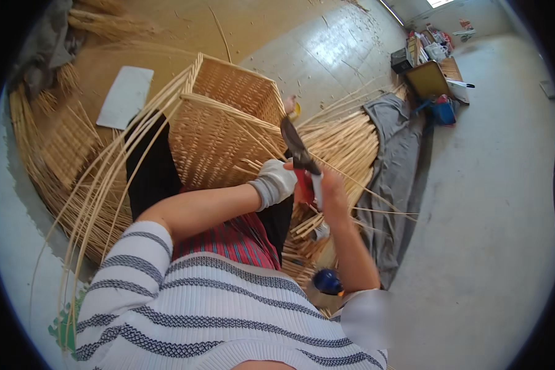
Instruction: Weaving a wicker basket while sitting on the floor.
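A square woven wicker basket (213, 139) rests tilted on my lap, its hollow facing up and away. My left hand (276, 180), in a white glove with a grey cuff, is closed at the basket's near right side, around thin wicker rods (250, 165) that stick out there. My bare right hand (333, 188) grips pruning shears (297, 145) with dark blades and red and white handles. Their blades point up and away, beside the basket's right rim. Long pale rods (108, 169) trail from the basket's left edge. The left fingertips are mostly hidden.
A thick bundle of peeled rods (345, 145) lies right of the basket, partly under a grey cloth (391, 172). At left are a flat woven panel (71, 148), a white board (125, 97) and more rods. A dark blue round object (327, 282) sits by my right elbow.
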A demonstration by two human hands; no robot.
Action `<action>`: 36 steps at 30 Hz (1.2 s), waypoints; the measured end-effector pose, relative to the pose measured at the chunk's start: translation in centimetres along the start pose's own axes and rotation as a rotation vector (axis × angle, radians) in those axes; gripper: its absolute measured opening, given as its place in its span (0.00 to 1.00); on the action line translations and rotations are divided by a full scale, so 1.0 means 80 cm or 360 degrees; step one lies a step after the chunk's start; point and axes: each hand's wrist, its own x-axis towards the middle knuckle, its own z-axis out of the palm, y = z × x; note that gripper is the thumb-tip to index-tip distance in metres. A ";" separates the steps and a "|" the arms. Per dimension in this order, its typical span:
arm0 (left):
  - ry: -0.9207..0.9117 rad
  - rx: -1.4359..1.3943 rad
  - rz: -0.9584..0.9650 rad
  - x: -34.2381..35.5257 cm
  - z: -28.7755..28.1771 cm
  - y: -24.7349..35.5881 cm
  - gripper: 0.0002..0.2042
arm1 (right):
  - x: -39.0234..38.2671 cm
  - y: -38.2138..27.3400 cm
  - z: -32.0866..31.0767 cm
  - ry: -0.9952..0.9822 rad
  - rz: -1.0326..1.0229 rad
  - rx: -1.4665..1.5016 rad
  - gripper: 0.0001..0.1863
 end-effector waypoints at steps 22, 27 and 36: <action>-0.0644 0.2375 0.0032 -0.032 0.012 0.185 0.05 | 0.128 -0.086 -0.131 -0.0311 0.1219 -0.1489 0.36; -0.0680 0.2363 0.0188 -0.070 -0.017 0.211 0.03 | 0.145 -0.044 -0.149 -0.0651 0.1500 -0.1678 0.36; -0.0719 0.2282 0.0042 -0.072 -0.015 0.210 0.04 | 0.204 -0.035 -0.142 -0.0923 0.1461 -0.1711 0.40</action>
